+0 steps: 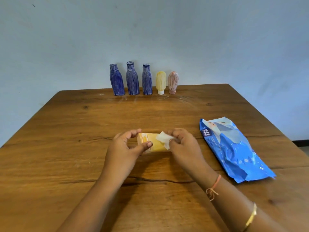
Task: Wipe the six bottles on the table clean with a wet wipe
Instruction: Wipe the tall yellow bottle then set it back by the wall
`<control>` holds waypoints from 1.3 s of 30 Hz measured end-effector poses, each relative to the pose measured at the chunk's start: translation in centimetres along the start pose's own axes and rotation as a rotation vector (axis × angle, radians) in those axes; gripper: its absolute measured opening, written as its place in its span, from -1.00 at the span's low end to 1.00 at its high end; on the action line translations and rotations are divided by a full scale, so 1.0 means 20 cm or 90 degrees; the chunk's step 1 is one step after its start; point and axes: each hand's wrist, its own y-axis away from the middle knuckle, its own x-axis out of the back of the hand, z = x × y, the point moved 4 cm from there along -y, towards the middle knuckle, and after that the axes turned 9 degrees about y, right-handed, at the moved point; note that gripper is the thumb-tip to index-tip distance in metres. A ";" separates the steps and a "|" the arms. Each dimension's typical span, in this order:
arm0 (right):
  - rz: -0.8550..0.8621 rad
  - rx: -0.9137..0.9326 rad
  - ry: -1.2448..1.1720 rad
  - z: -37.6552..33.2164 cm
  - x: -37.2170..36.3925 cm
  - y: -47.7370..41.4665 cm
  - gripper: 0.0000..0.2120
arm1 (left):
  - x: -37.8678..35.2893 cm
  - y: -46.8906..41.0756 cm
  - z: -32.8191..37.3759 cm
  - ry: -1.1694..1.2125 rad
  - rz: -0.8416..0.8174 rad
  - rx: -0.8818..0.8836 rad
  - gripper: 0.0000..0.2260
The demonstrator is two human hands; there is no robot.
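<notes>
Head view: the left hand [123, 148] curls its fingers [134, 132] round a yellow bottle [153, 144], held sideways near the bench [83, 124] to steady it. The right hand [182, 146] pinches the wipe [164, 138] against it. Five bottles [147, 81] wait at the far edge. The pack [234, 151] lies to the right, its contents hidden.

Yellow bottle [150, 137] sideways, white wipe [163, 138] atop

Blue-streaked bottles [132, 79]; blue pack [234, 151].
</notes>
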 end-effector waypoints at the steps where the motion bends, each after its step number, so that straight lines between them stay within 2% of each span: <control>1: 0.000 0.033 0.048 0.00 -0.02 0.00 -0.65 | 0.00 0.00 0.00 -0.021 -0.013 0.009 -0.51; 5: 0.022 0.127 0.185 0.00 -0.04 0.02 -0.62 | -0.02 0.03 0.02 -0.013 -0.091 0.042 -0.30; 9: 0.031 0.168 0.257 -0.02 -0.07 0.06 -0.56 | -0.04 0.05 0.06 0.011 -0.097 0.008 -0.36; 15: -0.045 0.298 0.203 -0.11 -0.06 0.14 -0.49 | -0.04 0.05 0.08 0.062 -0.123 -0.030 -0.41; 17: -0.054 0.277 0.242 -0.05 -0.04 0.11 -0.48 | -0.04 0.06 0.07 0.062 -0.129 -0.030 -0.41; 21: -0.021 0.122 0.283 0.10 0.02 0.00 -0.51 | -0.02 0.06 0.04 0.073 -0.143 -0.023 -0.42; 23: -0.005 0.082 0.279 0.09 0.02 -0.02 -0.51 | -0.02 0.06 0.04 0.068 -0.144 -0.027 -0.41; 29: -0.108 0.310 0.222 -0.16 -0.08 0.12 -0.45 | -0.03 0.05 0.05 0.040 -0.140 -0.054 -0.42; 32: -0.102 0.264 0.259 -0.05 -0.05 0.05 -0.45 | -0.03 0.06 0.04 0.028 -0.145 -0.061 -0.40; 36: -0.051 0.065 0.320 0.15 0.05 -0.08 -0.50 | -0.01 0.06 0.01 0.035 -0.149 -0.042 -0.37; 39: -0.045 0.048 0.334 0.11 0.04 -0.08 -0.50 | -0.03 0.06 0.02 0.042 -0.150 -0.060 -0.37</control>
